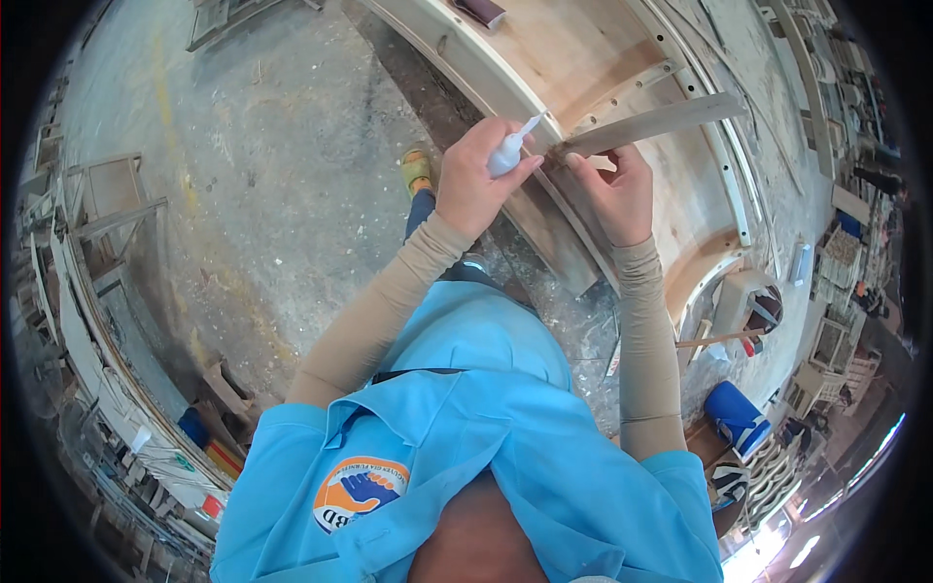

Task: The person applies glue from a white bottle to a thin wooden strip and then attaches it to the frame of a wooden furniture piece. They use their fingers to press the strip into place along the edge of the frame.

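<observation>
My left hand [476, 173] is closed around a small white squeeze bottle [507, 154], its thin pointed nozzle tilted up and to the right. Close beside it, my right hand [620, 189] pinches the near end of a flat wooden strip [661, 123] between thumb and fingers. The strip slants away to the right above a large curved wooden frame [496, 73]. The nozzle tip is apart from the strip. Some of my right fingers are hidden behind the strip.
A brown roll-like piece [481, 12] lies on the frame's far part. At the right are a blue container [737, 418] and stacked wooden parts [836, 262]. More wooden frames [117, 219] stand at the left on the stained concrete floor [282, 165].
</observation>
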Tool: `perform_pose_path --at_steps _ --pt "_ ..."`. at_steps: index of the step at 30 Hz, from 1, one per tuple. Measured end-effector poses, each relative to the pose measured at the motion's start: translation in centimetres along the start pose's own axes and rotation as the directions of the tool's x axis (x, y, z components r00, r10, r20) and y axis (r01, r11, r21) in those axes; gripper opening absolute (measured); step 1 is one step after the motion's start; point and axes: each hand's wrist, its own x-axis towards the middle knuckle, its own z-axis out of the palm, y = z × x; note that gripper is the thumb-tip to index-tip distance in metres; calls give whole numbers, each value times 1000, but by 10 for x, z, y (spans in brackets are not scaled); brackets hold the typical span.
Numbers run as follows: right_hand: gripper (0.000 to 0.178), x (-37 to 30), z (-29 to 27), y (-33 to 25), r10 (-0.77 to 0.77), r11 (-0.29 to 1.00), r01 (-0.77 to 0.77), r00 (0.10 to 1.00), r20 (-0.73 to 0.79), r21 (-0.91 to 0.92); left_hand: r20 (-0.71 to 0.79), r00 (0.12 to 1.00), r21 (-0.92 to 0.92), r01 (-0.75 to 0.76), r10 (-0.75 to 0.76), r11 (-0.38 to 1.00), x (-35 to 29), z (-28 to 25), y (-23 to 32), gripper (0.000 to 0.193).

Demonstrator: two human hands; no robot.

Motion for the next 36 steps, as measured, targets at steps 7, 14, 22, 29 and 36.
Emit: perform_pose_path --at_steps 7,14,22,29,36 --pt "19 1 0 0 12 1000 -11 1000 14 -16 51 998 65 -33 30 997 4 7 7 28" --pt "18 3 -1 0 8 1000 -7 999 34 -30 27 1000 101 6 -9 995 7 13 11 28" --pt "19 3 -1 -2 31 999 -29 998 62 -22 15 998 112 64 -66 992 9 17 13 26" --pt "24 4 -2 3 34 999 -33 996 86 -14 96 993 225 43 -67 973 20 10 19 29" --pt "24 4 -7 3 63 998 -62 996 68 -10 102 993 275 29 -59 961 21 8 24 31"
